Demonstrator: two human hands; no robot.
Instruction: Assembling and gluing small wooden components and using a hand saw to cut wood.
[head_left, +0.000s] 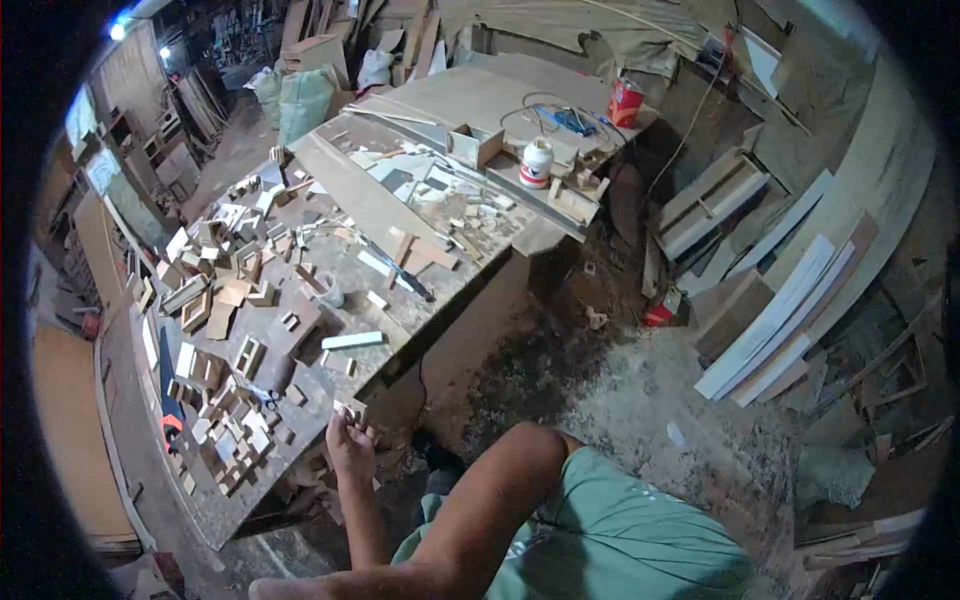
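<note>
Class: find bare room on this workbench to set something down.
The workbench is bare at its far end, well left of the red can, and by its right edge, between the white strip and black-handled tool. Its left side is crowded with wooden blocks.

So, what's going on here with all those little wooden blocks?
A person has their left hand right at the edge of a big workbench, and the fingers seem to pinch a small pale piece. I can't make out the other hand. Lots of little wooden blocks lie scattered over the bench, with a saw among them. Farther back stands a white bottle.
</note>
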